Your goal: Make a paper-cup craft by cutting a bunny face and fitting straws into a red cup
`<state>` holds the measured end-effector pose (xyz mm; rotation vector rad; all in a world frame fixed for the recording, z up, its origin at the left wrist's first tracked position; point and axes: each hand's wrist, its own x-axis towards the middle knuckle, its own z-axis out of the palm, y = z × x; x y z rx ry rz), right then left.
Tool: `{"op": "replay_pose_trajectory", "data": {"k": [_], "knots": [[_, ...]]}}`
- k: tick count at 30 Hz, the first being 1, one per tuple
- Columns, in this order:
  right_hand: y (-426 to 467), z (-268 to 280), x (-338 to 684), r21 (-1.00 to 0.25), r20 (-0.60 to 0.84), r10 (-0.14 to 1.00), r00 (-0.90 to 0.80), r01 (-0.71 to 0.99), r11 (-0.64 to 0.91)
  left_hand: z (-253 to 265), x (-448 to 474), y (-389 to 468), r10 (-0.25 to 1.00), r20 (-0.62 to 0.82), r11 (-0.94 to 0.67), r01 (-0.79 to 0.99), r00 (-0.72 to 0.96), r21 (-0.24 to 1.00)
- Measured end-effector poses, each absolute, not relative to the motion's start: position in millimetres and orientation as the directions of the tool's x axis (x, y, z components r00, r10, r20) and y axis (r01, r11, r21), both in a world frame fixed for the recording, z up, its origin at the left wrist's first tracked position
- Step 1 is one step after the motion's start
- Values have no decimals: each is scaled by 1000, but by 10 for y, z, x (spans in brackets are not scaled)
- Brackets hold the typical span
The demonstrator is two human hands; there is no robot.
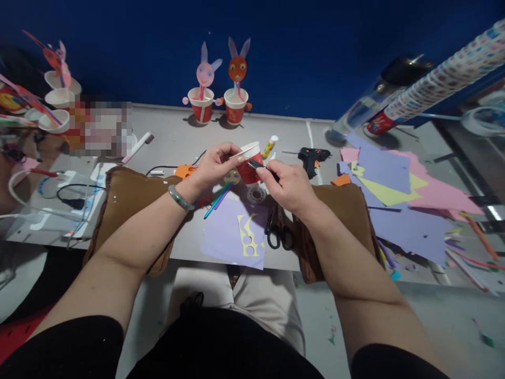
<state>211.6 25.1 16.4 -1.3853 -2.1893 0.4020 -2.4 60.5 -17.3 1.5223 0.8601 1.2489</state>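
My left hand [216, 164] is closed on the rim and side of a red paper cup [248, 173] with a white inside, tilted above the table. In my right hand [291, 185] is a slim black tool with a metal tip [254, 164], its tip against or just in front of the cup's side; its exact kind is unclear. Under the cup stands a white tape roll [256, 195]. A yellow paper face [232, 177] with blue and purple straws [218, 200] lies left of it. Black-handled scissors [280, 236] rest below my right hand.
Two cup rabbits [203, 108] [236, 108] stand at the back. A glue stick [270, 146] and a glue gun [314, 158] lie behind my right hand. Brown cushions [134, 210] support my forearms. Coloured paper [389, 168], a bottle [357, 108] and stacked cups [437, 79] are right; a power strip [89, 197] is left.
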Motion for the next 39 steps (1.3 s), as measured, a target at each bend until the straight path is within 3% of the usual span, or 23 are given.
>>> {"op": "replay_pose_trajectory", "data": {"k": [10,39], "knots": [[259,119,2110,-568,332,887,-321,683,460,-134,58,514,961,206,-178,-156,186,972],[256,42,2045,-601,376,888,-266,659,452,-249,93,536,971,198,-173,-177,133,969]]}}
